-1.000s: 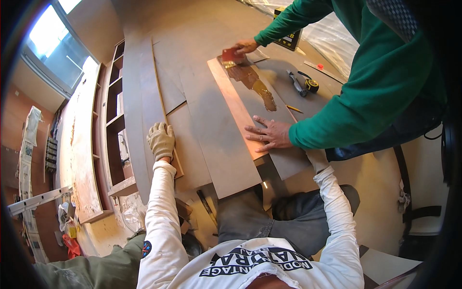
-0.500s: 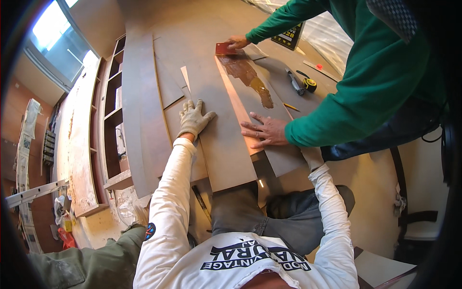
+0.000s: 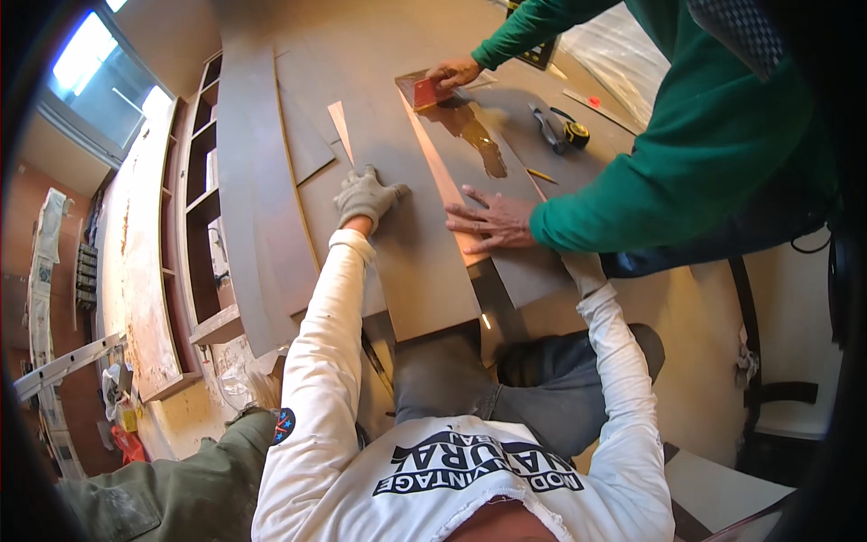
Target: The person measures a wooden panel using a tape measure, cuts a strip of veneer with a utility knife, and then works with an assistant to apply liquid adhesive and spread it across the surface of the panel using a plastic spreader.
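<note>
My left hand (image 3: 366, 196), in a beige work glove, lies with fingers apart on a long grey-brown panel (image 3: 420, 271). My right hand (image 3: 585, 271) is at the near right corner of a narrower strip (image 3: 533, 275); the co-worker's green sleeve hides its fingers. A co-worker's hand (image 3: 453, 74) holds a red spreader (image 3: 431, 94) on wet brown glue (image 3: 474, 135) along that strip. The co-worker's other hand (image 3: 492, 219) presses flat near the strip's near end, across a thin light wood wedge (image 3: 432, 163) between the two panels.
Right of the strip lie a utility knife (image 3: 547, 128), a yellow-black tape measure (image 3: 575, 134) and a pencil (image 3: 542, 175). To the left stands an open wooden shelf frame (image 3: 200, 199). Another person's green-clad leg (image 3: 181, 488) shows at the lower left.
The co-worker's red spreader has turned and shifted slightly right and nearer, over the glue. My left hand's fingers have drawn in a little; my right hand stays at the strip's corner.
</note>
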The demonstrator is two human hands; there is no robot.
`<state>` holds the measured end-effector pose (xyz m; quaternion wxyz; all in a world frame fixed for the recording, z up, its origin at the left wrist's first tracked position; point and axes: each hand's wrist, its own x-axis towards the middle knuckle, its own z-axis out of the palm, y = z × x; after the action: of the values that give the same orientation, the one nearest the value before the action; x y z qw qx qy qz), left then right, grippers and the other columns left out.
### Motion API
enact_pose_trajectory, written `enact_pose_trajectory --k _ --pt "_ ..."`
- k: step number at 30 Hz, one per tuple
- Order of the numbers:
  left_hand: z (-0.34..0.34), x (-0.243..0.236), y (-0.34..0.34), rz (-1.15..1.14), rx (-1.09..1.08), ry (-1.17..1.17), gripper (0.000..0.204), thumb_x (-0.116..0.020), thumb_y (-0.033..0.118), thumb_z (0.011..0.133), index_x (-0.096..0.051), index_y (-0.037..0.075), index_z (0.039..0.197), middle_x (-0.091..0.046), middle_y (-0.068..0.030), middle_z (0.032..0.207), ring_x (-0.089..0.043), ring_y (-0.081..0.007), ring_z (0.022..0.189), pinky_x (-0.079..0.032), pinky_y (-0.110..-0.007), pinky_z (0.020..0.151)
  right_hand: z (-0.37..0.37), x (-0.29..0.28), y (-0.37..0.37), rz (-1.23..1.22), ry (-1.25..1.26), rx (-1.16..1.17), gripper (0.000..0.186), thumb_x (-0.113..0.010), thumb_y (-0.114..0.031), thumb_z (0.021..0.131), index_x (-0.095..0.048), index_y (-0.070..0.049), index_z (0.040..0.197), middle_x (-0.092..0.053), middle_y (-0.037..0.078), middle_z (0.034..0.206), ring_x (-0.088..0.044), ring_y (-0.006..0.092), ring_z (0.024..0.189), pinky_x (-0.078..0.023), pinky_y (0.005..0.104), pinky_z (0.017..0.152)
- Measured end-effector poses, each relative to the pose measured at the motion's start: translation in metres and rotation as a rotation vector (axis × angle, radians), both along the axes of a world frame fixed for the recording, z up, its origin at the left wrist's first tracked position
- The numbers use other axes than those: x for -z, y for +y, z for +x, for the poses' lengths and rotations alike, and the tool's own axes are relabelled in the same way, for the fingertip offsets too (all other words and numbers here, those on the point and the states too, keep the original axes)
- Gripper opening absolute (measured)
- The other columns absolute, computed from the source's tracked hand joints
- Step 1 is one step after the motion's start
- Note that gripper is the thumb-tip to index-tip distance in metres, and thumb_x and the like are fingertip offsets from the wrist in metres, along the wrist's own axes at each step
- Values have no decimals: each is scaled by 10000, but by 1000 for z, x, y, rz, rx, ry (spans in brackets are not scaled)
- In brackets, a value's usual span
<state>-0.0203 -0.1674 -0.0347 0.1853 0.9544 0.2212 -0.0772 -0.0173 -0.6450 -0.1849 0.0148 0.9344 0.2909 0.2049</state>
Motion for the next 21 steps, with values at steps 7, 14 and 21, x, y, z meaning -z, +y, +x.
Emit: enact_pose_trajectory --k 7,14,21 --pt "0 21 -3 -21 -135 -136 994 -794 638 764 -480 72 1518 -516 -296 1467 -598 -463 1269 -512 -511 1046 -10 -26 13 -281 -86 34 508 -563 -242 991 -553 -64 1466 -589 153 1476 -508 322 1406 -406 481 1161" --pt "-13 19 0 -136 -202 -220 902 -863 499 743 -519 25 1430 -563 -294 1386 -623 -444 1235 -535 -496 1007 -79 -126 63 14 221 304 429 -677 -251 937 -618 -59 1316 -639 172 1288 -568 396 1247 -462 509 1061" --pt "-21 40 25 -329 -212 -403 735 -849 325 727 -601 -44 1312 -701 -273 1187 -684 -385 1129 -535 -445 972 -231 -129 117 1701 798 808 450 -757 -207 968 -581 -13 1334 -595 26 967 -619 154 871 -539 297 802"
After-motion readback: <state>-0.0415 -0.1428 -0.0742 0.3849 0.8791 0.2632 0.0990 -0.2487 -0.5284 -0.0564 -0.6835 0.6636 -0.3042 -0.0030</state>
